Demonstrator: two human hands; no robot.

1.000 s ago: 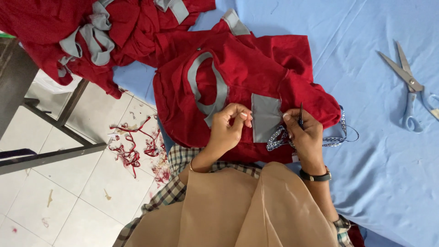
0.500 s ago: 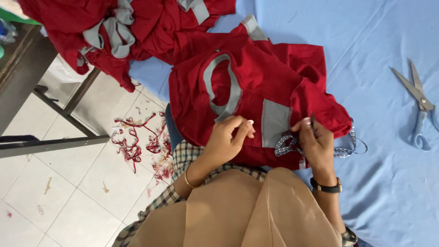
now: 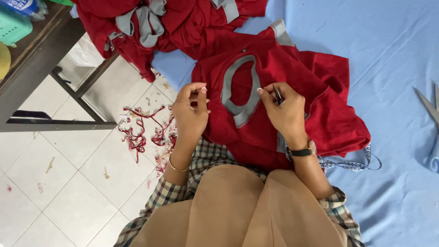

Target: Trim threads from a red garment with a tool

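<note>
I see a red garment (image 3: 292, 91) with a grey neckband (image 3: 242, 110) lying crumpled on the blue-covered desk (image 3: 388, 50), neck opening toward me, its length running away up the cloth. My right hand (image 3: 286, 112) has its grip narrow, pinching a thin dark tool (image 3: 277, 95) at the collar. My left hand (image 3: 192, 110) pinches the garment's left edge. A blue label (image 3: 20, 4) shows top left.

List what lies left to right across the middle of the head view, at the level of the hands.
Red fabric scraps on the tiled floor → left hand → grey neckband of the red shirt → right hand holding a thin dark tool → metal scissors on blue cloth.
</note>
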